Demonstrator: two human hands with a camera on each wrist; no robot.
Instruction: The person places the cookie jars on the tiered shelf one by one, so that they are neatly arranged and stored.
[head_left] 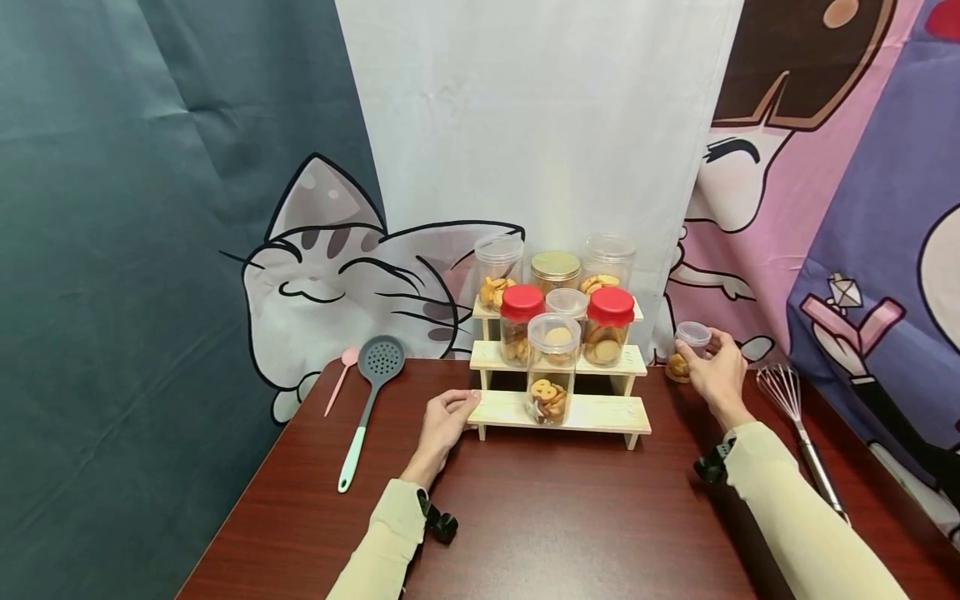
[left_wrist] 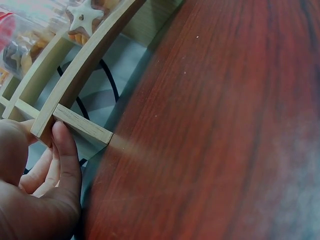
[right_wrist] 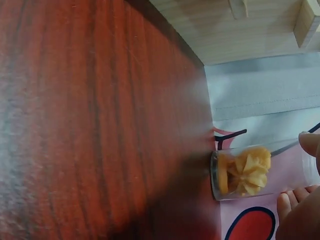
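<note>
My left hand (head_left: 444, 425) pinches the left end of the lowest step of a three-tier wooden display rack (head_left: 502, 410); in the left wrist view, thumb and fingers (left_wrist: 67, 155) are at the step's corner beside its leg. Off to the rack's right, my right hand (head_left: 720, 375) grips a clear jar (right_wrist: 280, 172) near its lid. Yellow-brown cookies (right_wrist: 245, 170) fill the jar's lower part, and its base is close to the table's back edge. On the rack's front step stands a clear-lidded cookie jar (head_left: 553, 354).
Two red-lidded jars (head_left: 522, 325) flank a clear-lidded one on the middle step. The top step bears a gold-lidded jar (head_left: 556, 268) between two clear ones. A slotted turner (head_left: 381, 360) and small pink spoon (head_left: 349, 358) lie left, a whisk (head_left: 795, 417) right. Printed cloth hangs behind.
</note>
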